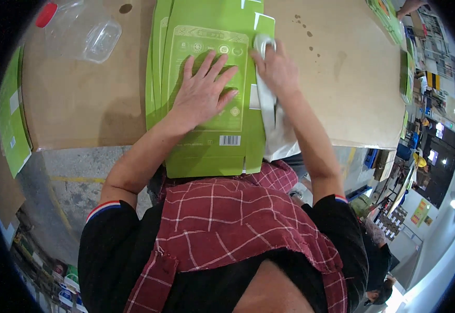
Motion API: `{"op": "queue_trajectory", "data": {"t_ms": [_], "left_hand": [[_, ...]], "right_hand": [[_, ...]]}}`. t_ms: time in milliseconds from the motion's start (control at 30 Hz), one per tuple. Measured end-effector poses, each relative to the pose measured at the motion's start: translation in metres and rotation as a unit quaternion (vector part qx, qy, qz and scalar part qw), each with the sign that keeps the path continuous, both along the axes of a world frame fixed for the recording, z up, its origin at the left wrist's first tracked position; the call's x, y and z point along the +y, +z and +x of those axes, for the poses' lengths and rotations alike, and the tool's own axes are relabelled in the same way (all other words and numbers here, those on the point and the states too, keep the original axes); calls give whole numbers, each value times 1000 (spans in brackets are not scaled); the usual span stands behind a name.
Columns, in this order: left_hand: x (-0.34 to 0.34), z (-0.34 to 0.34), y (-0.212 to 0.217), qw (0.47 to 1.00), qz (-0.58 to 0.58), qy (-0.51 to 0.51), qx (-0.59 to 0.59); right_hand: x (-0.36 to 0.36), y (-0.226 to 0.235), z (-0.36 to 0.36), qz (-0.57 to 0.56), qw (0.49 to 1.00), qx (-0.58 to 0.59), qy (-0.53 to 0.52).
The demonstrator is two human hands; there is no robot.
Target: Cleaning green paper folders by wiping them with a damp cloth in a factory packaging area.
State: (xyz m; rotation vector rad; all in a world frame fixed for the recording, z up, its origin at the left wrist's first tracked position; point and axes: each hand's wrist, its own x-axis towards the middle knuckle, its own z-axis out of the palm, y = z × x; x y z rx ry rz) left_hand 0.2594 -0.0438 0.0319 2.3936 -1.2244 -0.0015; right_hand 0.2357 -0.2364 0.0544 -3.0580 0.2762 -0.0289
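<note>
Flat green cardboard box blanks (201,154) lie stacked in front of me, their near end sticking out past the table's edge. My left hand (202,94) rests on the top blank with fingers spread, pressing on its printed panel. Along the right side of the stack, my right hand (278,68) is closed on a white cloth (266,112). The cloth covers part of the blank's right edge and hangs down toward my lap.
A clear plastic jug (84,34) with a red cap lies at the far left of the brown tabletop (358,104). More green blanks (15,112) stand beyond the left edge. Other green pieces (386,18) lie at the far right, near another person's hand (410,6).
</note>
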Motion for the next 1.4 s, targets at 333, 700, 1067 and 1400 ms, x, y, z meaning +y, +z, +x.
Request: {"op": "queue_trajectory", "data": {"t_ms": [333,700,1067,1400], "left_hand": [[-18,4,5,999,-32,-28,-2],[-6,-7,4,990,112,-8,-82],[-10,-3,7,987,138,3,-77],[-8,-3,5,986,135,2,-94]], "right_hand": [[34,23,-182,296,944,138,37],[0,4,-29,121,992,-26,-31],[0,-8,-3,112,992,-50,-24],[44,5,-154,135,983,-20,121]]}}
